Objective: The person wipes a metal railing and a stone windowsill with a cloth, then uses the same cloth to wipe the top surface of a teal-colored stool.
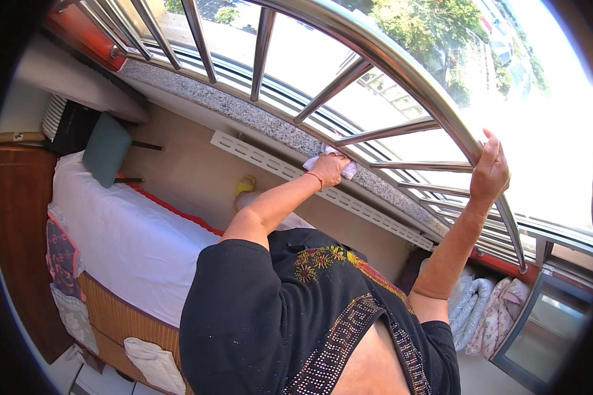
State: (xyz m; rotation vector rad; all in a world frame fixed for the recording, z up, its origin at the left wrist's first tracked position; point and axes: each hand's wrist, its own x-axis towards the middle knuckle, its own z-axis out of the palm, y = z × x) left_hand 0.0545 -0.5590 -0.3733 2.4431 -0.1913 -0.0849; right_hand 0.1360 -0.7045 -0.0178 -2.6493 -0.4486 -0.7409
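A white-and-lilac cloth (350, 171) is bunched under my left hand (330, 168), which presses it on the speckled granite window sill (276, 126). A thin red cord circles that wrist. My right hand (491, 173) grips the thick top rail (400, 59) of a stainless-steel window guard, with the thumb pointing up. The guard's round bars (263, 54) run from this rail down to a lower rail just above the sill. My left fingers are close to the lower rail, and part of the cloth is hidden beneath them.
Below the sill runs a white slotted radiator (257, 155). At left stands a bed with a white sheet (128, 232), a woven mat (128, 306) and a teal stool (107, 148) beside it. Folded quilts (496, 311) lie near an open window sash (543, 326) at right.
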